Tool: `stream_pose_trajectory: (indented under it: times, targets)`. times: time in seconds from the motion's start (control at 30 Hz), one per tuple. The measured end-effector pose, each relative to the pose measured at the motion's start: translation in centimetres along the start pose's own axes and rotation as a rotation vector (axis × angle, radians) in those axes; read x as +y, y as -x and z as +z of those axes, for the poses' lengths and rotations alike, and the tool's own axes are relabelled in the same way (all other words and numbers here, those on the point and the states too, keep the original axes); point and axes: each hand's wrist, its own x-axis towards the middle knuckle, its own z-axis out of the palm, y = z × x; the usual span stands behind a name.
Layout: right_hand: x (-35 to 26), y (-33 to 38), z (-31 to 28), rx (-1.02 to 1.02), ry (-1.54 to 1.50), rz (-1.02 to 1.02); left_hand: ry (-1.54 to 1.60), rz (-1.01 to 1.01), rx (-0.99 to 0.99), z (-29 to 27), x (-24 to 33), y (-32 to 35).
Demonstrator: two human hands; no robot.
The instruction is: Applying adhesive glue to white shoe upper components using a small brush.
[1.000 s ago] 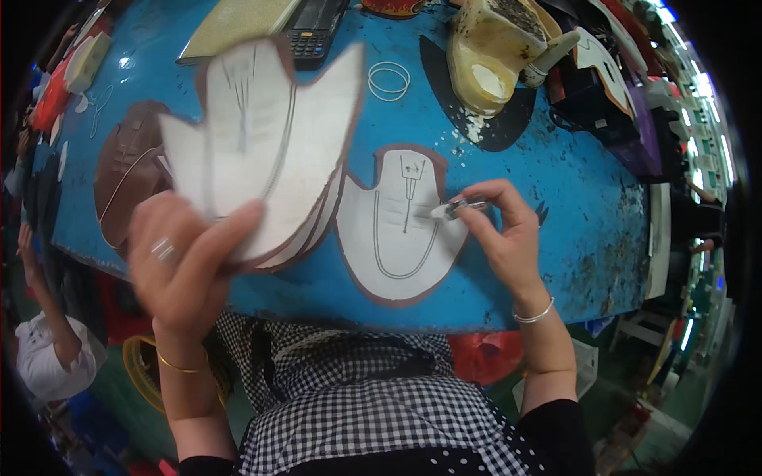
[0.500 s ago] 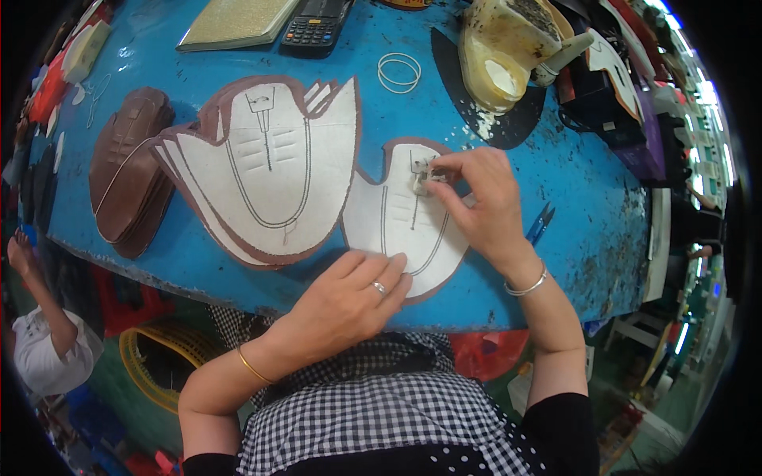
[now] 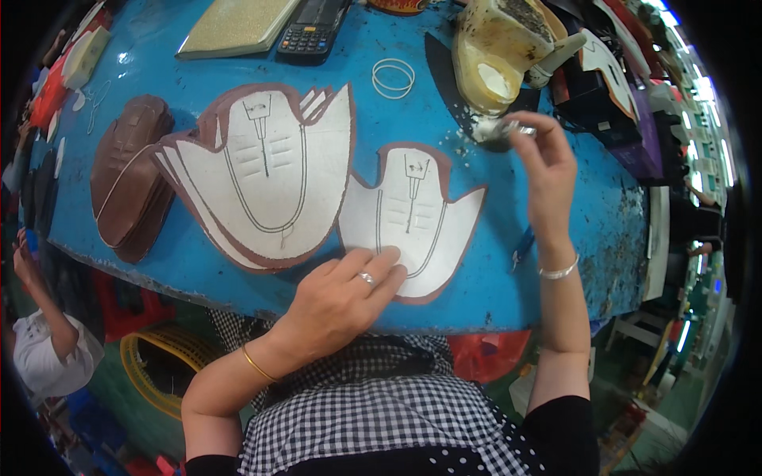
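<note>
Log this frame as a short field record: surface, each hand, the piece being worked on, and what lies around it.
surface: blue worktable, paint worn
left hand: flat on the lower edge of the single shoe upper piece, pressing it to the table
right hand: raised over the table's right part, pinching a small brush beside the yellowed glue pot
left of the piece: stack of shoe upper pieces, brown pieces
far edge: calculator, two rubber bands
</note>
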Motion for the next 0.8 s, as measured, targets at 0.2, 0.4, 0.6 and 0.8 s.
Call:
stream_pose_trajectory:
  times: [0.2, 0.4, 0.6, 0.8]
  targets:
    - [2.5, -7.0, -2.4, 0.129, 0.335, -0.237, 0.525, -0.117, 0.096, -0.6, 0.7, -0.5]
    - [0.8, -8.0, -1.1, -0.029, 0.675, -0.22, 0.432, 0.193, 0.296, -4.9, 2.3, 0.5]
    - [0.4, -7.3, -1.7, -0.117, 0.681, -0.162, 0.036, 0.211, 0.575, -5.9, -0.8, 4.7]
    - [-0.1, -6.0, -1.3, -0.087, 0.71, -0.247, -0.096, -0.34, 0.174, -5.5, -3.4, 5.6]
